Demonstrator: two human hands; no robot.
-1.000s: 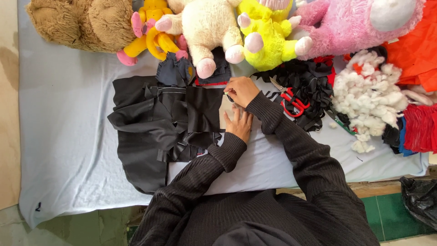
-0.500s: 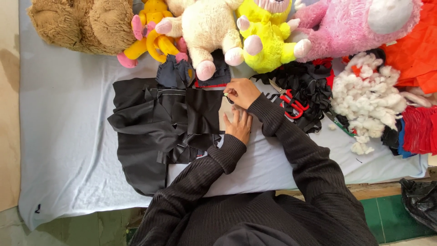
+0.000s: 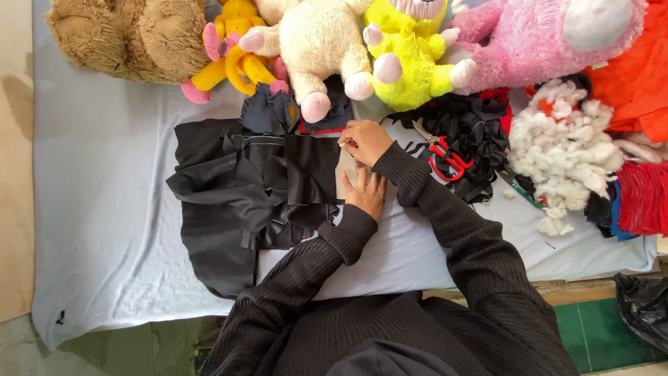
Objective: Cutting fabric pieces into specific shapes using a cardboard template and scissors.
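left hand lies flat, fingers spread, pressing a tan card piece onto black fabric on the pale sheet. right hand just above, fingers curled at the card's top edge, pinching smth small; can't tell what. red scissors lie near, to the right, on black scraps.

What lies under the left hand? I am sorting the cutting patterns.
The left hand presses a flat tan card piece onto black fabric. Its middle is covered by the hand.
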